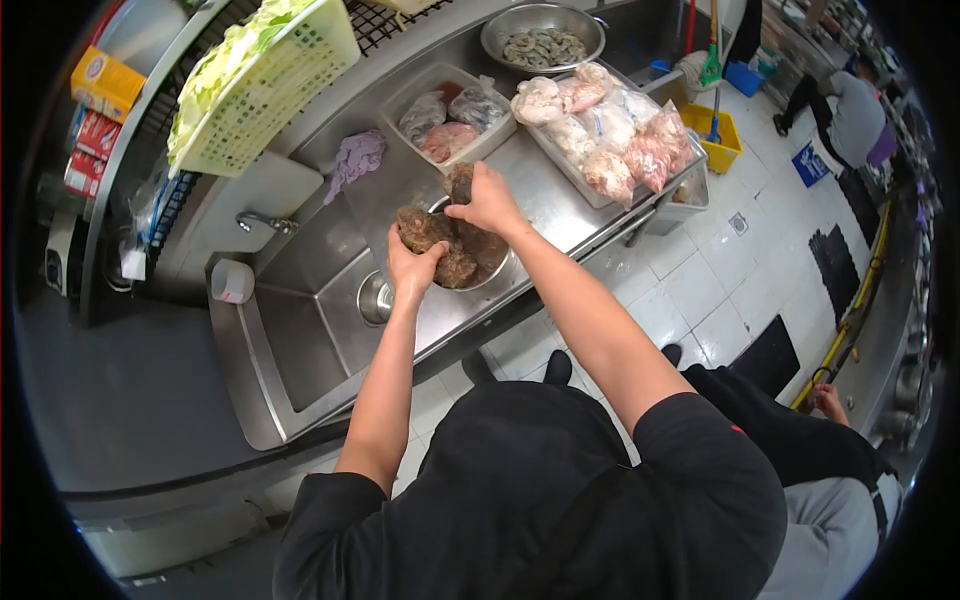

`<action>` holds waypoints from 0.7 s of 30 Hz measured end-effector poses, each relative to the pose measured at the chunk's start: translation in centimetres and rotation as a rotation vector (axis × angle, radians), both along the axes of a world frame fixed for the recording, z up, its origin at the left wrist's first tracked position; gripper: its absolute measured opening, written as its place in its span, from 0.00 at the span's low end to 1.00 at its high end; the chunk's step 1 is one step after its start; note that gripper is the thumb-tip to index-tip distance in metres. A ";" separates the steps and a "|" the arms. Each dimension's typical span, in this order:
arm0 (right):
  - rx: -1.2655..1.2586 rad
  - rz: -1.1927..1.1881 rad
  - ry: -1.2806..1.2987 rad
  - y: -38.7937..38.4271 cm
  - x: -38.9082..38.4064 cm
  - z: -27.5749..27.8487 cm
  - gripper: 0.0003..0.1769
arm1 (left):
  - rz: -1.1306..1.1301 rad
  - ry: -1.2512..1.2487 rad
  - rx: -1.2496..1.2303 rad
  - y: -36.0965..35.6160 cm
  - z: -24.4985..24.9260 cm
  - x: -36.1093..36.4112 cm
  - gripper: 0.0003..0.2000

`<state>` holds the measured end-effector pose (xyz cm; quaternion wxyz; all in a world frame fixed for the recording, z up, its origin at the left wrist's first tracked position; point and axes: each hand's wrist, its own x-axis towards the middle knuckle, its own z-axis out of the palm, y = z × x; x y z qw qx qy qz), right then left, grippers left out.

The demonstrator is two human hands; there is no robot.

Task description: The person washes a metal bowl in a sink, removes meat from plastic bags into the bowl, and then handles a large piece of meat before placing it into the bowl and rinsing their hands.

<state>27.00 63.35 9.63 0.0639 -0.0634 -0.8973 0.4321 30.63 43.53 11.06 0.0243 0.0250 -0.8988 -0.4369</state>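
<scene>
My left hand [412, 268] is wrapped round a rough brown lump [422, 230] at the left rim of a metal bowl. My right hand [485, 207] grips a smaller dark brown piece [459, 184] above the bowl's far side. Brownish liquid [484, 250] shows inside the bowl, with another brown lump [456, 268] below my hands. The bowl's rim [505, 270] shows at the lower right, on the steel counter by the sink.
Beyond the bowl are a white tub [390, 115] of bagged meat, a tray [597, 197] of bagged pale meat and a colander [490, 45] of shrimp. A faucet [268, 223] stands left. One person [855, 115] crouches far right; another's clothed body [830, 530] is close at my right.
</scene>
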 end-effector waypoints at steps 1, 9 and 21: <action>0.053 -0.024 -0.014 -0.6 -0.3 -0.1 0.45 | 0.015 0.003 0.009 0.0 0.0 -0.1 0.49; -0.110 0.146 0.071 0.6 -2.2 -1.5 0.43 | -0.186 -0.030 0.194 -2.5 -1.8 -2.5 0.51; -0.378 0.452 0.010 4.6 -3.1 -2.0 0.50 | -0.487 -0.179 0.376 -5.0 -2.7 -6.5 0.53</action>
